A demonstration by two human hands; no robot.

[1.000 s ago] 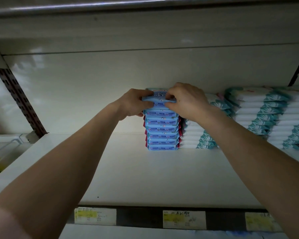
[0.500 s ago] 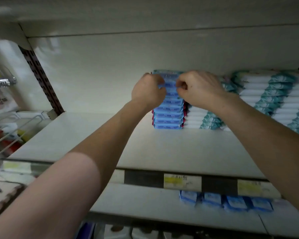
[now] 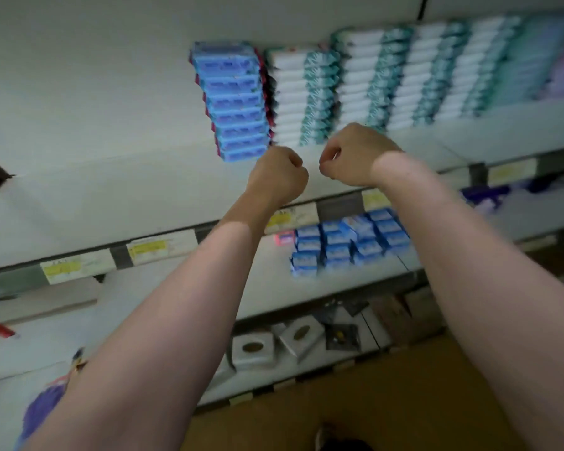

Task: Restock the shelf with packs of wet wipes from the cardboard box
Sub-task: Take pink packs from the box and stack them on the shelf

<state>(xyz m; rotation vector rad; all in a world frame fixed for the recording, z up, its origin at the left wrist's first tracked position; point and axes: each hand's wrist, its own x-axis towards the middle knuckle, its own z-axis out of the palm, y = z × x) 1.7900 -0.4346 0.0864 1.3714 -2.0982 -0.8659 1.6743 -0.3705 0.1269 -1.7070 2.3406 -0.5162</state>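
1. Our left hand [image 3: 279, 180] and right hand [image 3: 352, 156] have drawn back from the blue stack of wet wipes packs [image 3: 233, 102], which they touched half a second ago.
2. Both hands are clenched, side by side, holding nothing.
3. The blue stack stands on the upper shelf [image 3: 111, 190], touching teal-and-white stacks [image 3: 306, 99] on its right.

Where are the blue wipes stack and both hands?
blue wipes stack [image 3: 233, 102]: head view, front of a middle pack.
left hand [image 3: 279, 177]: head view, back of the fist.
right hand [image 3: 349, 157]: head view, back of the fist.
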